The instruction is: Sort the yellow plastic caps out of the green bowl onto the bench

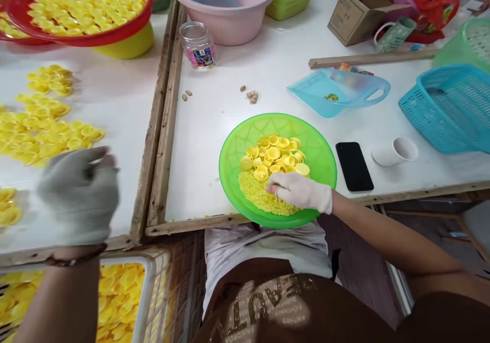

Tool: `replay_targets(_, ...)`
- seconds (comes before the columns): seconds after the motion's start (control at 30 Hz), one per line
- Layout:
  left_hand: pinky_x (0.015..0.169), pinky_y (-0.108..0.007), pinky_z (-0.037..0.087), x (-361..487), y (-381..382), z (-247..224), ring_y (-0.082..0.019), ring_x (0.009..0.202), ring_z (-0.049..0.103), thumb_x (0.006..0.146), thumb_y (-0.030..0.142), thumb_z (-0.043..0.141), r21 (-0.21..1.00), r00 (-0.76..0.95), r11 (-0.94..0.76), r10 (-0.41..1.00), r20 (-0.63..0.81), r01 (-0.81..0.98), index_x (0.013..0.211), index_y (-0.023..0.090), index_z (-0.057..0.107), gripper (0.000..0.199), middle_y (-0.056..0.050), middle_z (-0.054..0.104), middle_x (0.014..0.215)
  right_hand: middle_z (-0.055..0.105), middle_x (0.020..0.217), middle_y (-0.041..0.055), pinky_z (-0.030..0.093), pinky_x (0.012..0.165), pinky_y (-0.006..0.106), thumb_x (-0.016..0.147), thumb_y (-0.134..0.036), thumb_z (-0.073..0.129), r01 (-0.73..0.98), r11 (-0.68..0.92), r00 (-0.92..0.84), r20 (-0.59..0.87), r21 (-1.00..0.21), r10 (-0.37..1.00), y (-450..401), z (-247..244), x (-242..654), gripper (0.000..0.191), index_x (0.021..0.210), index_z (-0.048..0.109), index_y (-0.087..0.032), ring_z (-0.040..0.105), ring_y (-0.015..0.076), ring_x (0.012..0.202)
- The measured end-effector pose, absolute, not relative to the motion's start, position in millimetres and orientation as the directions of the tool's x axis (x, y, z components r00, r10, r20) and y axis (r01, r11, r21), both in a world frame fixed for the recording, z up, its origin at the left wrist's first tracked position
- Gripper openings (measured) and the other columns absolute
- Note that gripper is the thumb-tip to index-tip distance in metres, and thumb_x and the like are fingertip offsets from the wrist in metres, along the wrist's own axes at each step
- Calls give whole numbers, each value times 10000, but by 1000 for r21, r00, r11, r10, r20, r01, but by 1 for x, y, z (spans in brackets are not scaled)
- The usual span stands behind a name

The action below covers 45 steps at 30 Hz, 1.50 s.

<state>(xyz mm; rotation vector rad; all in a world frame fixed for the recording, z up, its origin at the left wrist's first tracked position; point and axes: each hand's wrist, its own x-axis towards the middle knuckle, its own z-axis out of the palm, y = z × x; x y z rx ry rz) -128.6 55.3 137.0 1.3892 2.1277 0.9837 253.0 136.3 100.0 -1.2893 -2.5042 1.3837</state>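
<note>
Crate (147, 276) at lower left, below table edge, loaded with yellow plastic pieces (120, 297). Left hand (82, 195), grey glove with bare fingertips, is above the left table section (118, 179), just right of a small cluster of yellow caps (8, 207). Fingers curled well in, motion-blurred; can't tell if anything is pinched.

Right hand (296, 190), white glove with bare fingertips, reaches into the green bowl (231, 164). Fingers bent down at the pellets, partly hidden; can't tell if it has hold of one. Bowl sits on the right table section (199, 179), near rim overhanging the wood edge. Inside: pale yellow pellets (264, 200) on the near side, round yellow cups (273, 153) on the far side.

Right of bowl: black phone (354, 166), then white cup (386, 154) on its side. Loose yellow caps (49, 128) spread beyond the left hand.

Farther: blue scoop (325, 90), blue basket (429, 113) at right, small nut-like bits (252, 97).

Back: clear jar (197, 49) by pink basin (237, 21), red basin (148, 1) of yellow caps on a yellow tub (130, 44), wood strip (367, 58), mug (396, 35), cardboard box (350, 19).
</note>
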Motion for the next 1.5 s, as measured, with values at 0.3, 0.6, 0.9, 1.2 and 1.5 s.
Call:
replay_targets(0.3, 718, -332, 463, 74, 150, 129, -251, 804, 691, 904, 188, 494, 224, 306, -246, 906, -291, 943, 888, 128, 719, 233, -147, 731, 855, 529, 654, -48, 388, 477, 177, 892, -409, 687, -330, -679, -506, -484, -656, 714, 161, 103, 268, 275, 842, 538, -183, 483, 62, 498)
replay_targets(0.6, 598, -281, 466, 69, 132, 123, -191, 666, 642, 805, 316, 595, 762, 182, 146, 927, -328, 631, 760, 178, 572, 147, -48, 657, 723, 468, 618, -85, 235, 375, 171, 909, -599, 685, -509, -407, -367, -237, -759, 900, 155, 134, 244, 452, 795, 491, -207, 343, 21, 392)
replay_targets(0.9, 670, -275, 608, 81, 114, 117, -121, 649, 625, 792, 385, 705, 938, 178, 341, 921, -346, 60, 825, 152, 606, 255, 11, 590, 718, 476, 643, -64, 402, 458, 241, 926, -608, 653, -574, -135, -242, 10, -808, 970, 147, 136, 218, 431, 777, 506, -231, 497, 83, 489)
replay_targets(1.2, 666, -269, 620, 77, 112, 111, -123, 648, 645, 804, 396, 759, 931, 161, 364, 920, -357, -16, 840, 140, 637, 286, -4, 635, 707, 435, 620, -74, 318, 420, 220, 945, -614, 627, -560, -157, -223, -34, -813, 974, 153, 138, 229, 451, 766, 488, -224, 402, 58, 435)
replay_targets(1.5, 674, -273, 615, 80, 115, 107, -118, 650, 614, 747, 359, 794, 903, 224, 423, 889, -399, -71, 795, 141, 660, 261, -1, 611, 713, 473, 669, -57, 433, 477, 241, 926, -629, 642, -532, -98, -206, 17, -841, 978, 141, 134, 232, 448, 789, 506, -225, 512, 87, 521)
